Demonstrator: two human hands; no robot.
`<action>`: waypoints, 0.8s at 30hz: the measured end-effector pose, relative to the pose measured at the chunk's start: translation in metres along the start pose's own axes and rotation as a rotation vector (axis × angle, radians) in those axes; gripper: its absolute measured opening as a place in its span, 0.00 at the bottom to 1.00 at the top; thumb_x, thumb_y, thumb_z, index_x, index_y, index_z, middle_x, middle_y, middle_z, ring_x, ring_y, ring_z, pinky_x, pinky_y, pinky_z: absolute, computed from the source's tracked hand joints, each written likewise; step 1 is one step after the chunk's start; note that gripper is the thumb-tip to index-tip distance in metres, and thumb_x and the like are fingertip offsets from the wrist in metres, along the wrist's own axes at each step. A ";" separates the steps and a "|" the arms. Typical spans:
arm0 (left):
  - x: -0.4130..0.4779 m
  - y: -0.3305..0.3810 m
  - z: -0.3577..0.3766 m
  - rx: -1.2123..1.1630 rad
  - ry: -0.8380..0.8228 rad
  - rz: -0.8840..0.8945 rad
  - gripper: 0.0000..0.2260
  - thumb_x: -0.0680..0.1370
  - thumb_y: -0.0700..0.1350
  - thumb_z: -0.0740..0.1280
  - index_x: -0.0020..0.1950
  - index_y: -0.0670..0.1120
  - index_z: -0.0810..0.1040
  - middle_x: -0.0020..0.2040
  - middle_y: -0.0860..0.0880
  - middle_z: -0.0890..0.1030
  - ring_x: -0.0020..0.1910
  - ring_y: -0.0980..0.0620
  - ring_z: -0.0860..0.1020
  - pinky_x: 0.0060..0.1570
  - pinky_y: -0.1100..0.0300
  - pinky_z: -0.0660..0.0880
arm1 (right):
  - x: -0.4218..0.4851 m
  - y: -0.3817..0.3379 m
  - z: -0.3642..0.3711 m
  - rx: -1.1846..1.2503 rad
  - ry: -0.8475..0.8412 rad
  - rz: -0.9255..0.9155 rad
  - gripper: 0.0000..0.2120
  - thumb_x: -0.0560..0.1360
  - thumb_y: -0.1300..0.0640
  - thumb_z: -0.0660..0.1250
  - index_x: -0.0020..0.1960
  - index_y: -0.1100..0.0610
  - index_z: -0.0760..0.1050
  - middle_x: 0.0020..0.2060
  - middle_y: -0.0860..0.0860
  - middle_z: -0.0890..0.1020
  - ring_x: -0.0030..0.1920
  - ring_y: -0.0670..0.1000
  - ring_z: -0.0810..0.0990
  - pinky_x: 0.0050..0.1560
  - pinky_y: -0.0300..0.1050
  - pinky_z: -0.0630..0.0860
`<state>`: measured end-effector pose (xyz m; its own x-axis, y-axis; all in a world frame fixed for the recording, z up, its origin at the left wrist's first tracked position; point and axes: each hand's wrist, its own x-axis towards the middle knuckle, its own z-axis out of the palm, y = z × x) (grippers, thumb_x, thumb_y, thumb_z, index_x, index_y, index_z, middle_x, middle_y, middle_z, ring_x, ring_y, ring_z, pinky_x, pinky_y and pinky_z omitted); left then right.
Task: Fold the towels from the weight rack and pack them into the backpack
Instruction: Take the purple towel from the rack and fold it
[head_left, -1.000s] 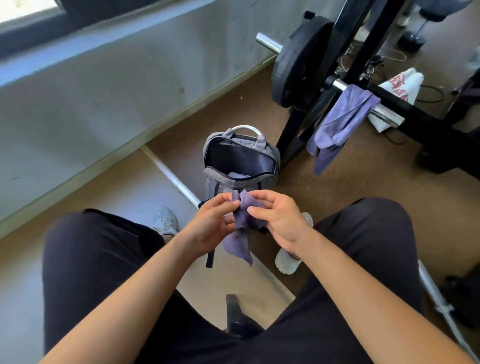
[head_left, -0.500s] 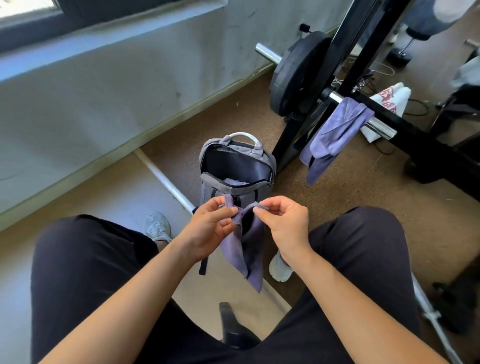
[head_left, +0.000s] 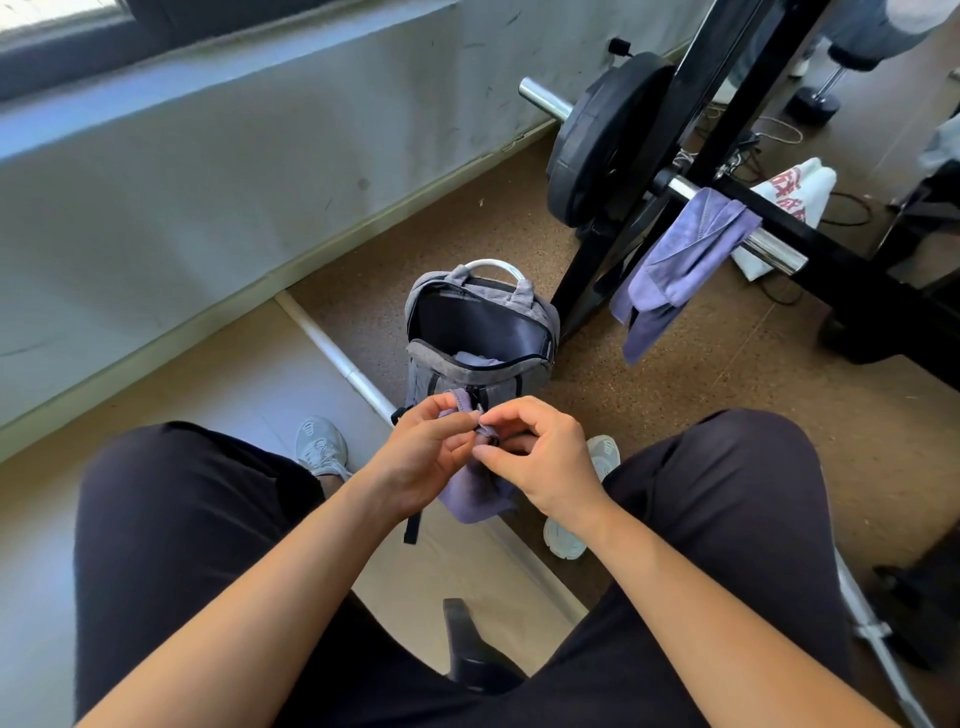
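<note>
Between the knees, L hand (head_left: 421, 457) & R hand (head_left: 540, 462) both pinch the top edge of 1 small purple towel (head_left: 472, 499), fingers curled, tips nearly touching; the rest hangs below. Just beyond, the grey backpack (head_left: 441, 371) stands upright on the floor, main compartment unzipped, w/ a pale cloth (head_left: 475, 358) inside. Farther back-right, a 2nd purple towel (head_left: 680, 260) drapes over the barbell (head_left: 769, 247) on the weight rack (head_left: 717, 78); a white towel (head_left: 789, 197) w/ red print sits behind it.
</note>
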<state>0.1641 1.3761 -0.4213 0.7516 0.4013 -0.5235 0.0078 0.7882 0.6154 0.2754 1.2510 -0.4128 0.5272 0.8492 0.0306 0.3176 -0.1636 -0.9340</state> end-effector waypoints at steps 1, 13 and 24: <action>0.000 -0.001 0.000 0.013 -0.001 -0.002 0.09 0.79 0.29 0.65 0.48 0.42 0.73 0.40 0.43 0.79 0.37 0.49 0.83 0.39 0.62 0.82 | 0.001 0.001 0.000 -0.029 0.017 -0.009 0.12 0.69 0.64 0.78 0.51 0.58 0.83 0.46 0.48 0.83 0.46 0.48 0.85 0.49 0.46 0.84; 0.002 -0.001 0.001 0.136 0.010 0.011 0.08 0.78 0.31 0.68 0.48 0.44 0.75 0.39 0.45 0.81 0.37 0.49 0.84 0.45 0.58 0.84 | 0.012 0.005 -0.020 -0.104 0.020 0.120 0.04 0.74 0.63 0.73 0.44 0.56 0.80 0.34 0.49 0.83 0.35 0.46 0.81 0.38 0.38 0.77; 0.001 -0.010 -0.001 0.661 -0.122 0.297 0.08 0.74 0.43 0.72 0.52 0.45 0.83 0.47 0.42 0.85 0.47 0.48 0.83 0.52 0.51 0.80 | 0.014 -0.004 -0.039 0.561 -0.134 0.377 0.20 0.77 0.79 0.56 0.57 0.63 0.80 0.50 0.62 0.83 0.53 0.58 0.84 0.59 0.50 0.81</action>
<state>0.1640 1.3687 -0.4287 0.8515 0.4693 -0.2339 0.1596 0.1929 0.9682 0.3120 1.2442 -0.3943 0.4084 0.8457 -0.3434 -0.3436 -0.2060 -0.9162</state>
